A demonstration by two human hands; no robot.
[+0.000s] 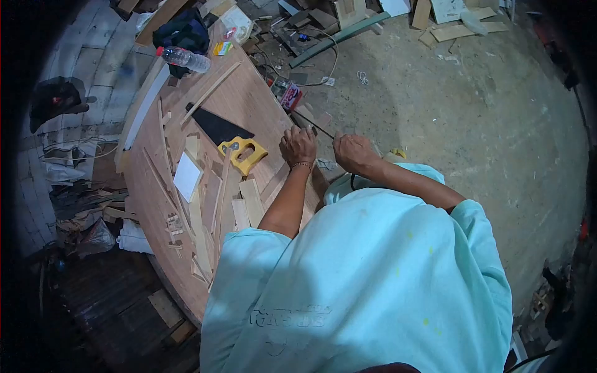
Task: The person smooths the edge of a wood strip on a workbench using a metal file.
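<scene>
My left hand (298,147) rests at the right edge of the wooden table, its fingers curled down over the edge. What lies under those fingers is hidden. Just to the right, past the edge, my right hand (354,153) is closed in a fist around the near end of a thin dark rod (316,124). The rod slants up and left, passing close by the left fingertips. A handsaw with a yellow handle (247,154) and dark blade (219,126) lies flat to the left of my left hand.
Wood strips (211,91) and offcuts (250,202) are scattered over the table (249,93), along with a white piece (187,177). A plastic bottle (185,59) lies at the far end. A red box (290,97) sits beside the table edge. Scrap boards (469,30) lie on the floor.
</scene>
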